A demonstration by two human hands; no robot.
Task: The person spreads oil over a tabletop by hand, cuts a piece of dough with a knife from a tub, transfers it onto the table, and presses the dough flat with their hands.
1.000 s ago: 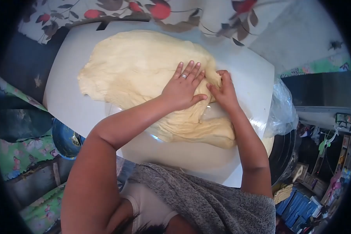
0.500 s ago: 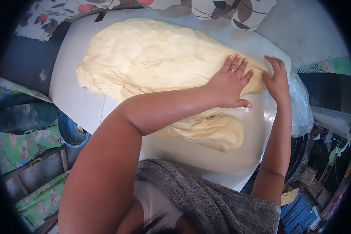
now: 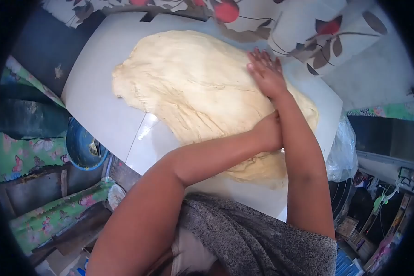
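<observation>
A large, pale yellow slab of dough (image 3: 193, 78) spreads over a white tiled tabletop (image 3: 94, 83), its surface creased towards the near side. A smaller folded lump of dough (image 3: 257, 171) lies at the near side, partly behind my left arm. With fingers stretched out, my right hand (image 3: 267, 76) lies at the dough's far right edge. Closer to me, my left hand (image 3: 267, 132) is against the dough beside my right forearm, which crosses over it. That forearm hides most of the left hand's fingers.
Below the table's left edge stands a blue basin (image 3: 85, 145). Clear plastic sheeting (image 3: 342, 149) hangs at the right edge. A floral cloth (image 3: 326, 34) borders the far side, and butterfly-patterned cloth (image 3: 43, 223) covers something at the lower left.
My right hand has moved away from me and left to the dough's far edge. My left hand has drawn nearer, under the right forearm. The dough's right part has shifted, and the view has tilted.
</observation>
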